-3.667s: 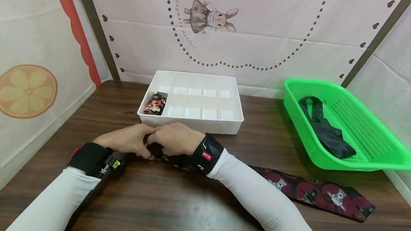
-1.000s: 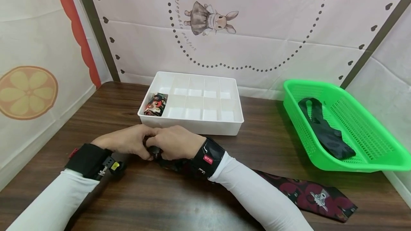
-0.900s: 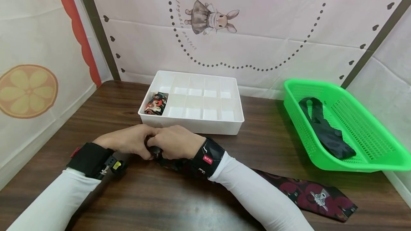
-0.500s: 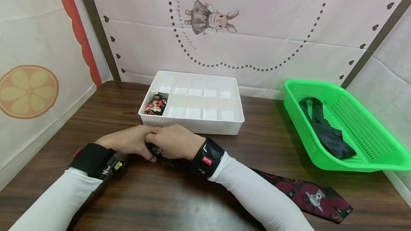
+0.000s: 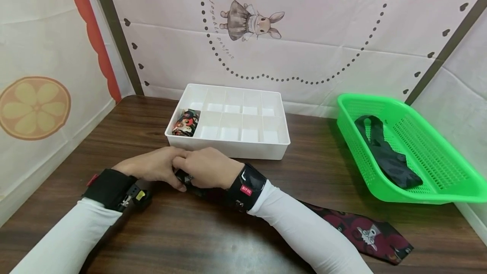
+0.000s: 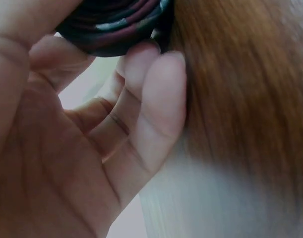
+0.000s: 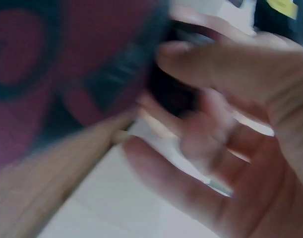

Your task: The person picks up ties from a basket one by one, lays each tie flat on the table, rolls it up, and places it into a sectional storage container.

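From the head view, your left hand [image 5: 152, 168] and right hand [image 5: 207, 167] meet knuckle to knuckle on the wooden table [image 5: 213, 231], just in front of the white divided tray [image 5: 228, 149], and between them they cover nearly all of the rolled end of the patterned tie [image 5: 365, 234]; only a dark sliver of the roll shows under your fingers. Your right forearm hides the middle stretch of the tie, and its loose tail lies flat on the table out to your right. One rolled tie [image 5: 185, 122] sits in the tray's front-left compartment. A black tie [image 5: 386, 155] lies in the green basket [image 5: 426, 189], whose far right corner is cut off by the frame edge. From the left wrist view, your palm [image 6: 67, 163] fills most of the picture; your fingers curl up around the dark red roll [image 6: 116, 29], whose layered edges show at the top, while the thumb's position is hard to make out. From the right wrist view, everything is blurred: the red and dark cloth [image 7: 67, 74] fills the left side, and your fingers [image 7: 225, 69] bend toward it, seemingly pinching its edge, though the exact contact cannot be told.
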A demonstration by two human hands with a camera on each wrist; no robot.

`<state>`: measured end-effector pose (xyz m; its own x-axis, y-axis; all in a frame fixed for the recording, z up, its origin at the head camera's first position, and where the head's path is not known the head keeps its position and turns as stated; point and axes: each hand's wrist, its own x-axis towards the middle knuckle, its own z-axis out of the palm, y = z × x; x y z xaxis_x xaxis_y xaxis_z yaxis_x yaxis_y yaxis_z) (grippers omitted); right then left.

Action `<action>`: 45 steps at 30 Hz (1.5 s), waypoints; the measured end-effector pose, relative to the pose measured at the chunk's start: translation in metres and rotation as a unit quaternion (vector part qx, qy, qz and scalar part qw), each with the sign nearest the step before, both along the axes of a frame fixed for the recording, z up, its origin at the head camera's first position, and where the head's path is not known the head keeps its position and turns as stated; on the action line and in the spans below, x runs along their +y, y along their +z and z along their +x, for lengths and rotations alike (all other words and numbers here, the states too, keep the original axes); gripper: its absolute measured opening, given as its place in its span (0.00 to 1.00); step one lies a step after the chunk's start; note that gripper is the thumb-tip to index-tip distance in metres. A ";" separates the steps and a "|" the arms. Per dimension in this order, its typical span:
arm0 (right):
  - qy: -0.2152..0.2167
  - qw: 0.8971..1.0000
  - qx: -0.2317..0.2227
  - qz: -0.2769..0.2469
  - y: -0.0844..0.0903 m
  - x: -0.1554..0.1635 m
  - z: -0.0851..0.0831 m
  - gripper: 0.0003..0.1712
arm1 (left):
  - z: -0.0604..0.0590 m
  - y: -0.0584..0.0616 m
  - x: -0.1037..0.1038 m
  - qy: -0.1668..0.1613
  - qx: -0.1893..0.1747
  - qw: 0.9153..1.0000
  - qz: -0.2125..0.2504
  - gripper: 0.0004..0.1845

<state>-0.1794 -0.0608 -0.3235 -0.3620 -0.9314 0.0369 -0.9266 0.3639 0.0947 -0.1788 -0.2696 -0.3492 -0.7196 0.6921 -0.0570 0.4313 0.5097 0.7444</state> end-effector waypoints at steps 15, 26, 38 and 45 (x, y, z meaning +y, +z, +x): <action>0.008 0.999 0.038 -0.024 -0.008 0.002 0.001 0.16 | 0.000 -0.001 -0.001 -0.001 -0.002 1.000 0.002 0.32; 0.018 0.999 0.043 -0.012 -0.007 0.003 -0.003 0.13 | 0.004 0.000 -0.002 0.010 -0.018 1.000 0.009 0.33; 0.006 1.000 0.025 0.001 -0.006 0.006 0.000 0.16 | 0.001 0.000 -0.001 0.005 -0.013 1.000 0.004 0.31; 0.007 0.997 0.073 -0.011 -0.009 0.005 0.001 0.12 | 0.001 0.002 0.001 0.009 -0.023 1.000 -0.010 0.31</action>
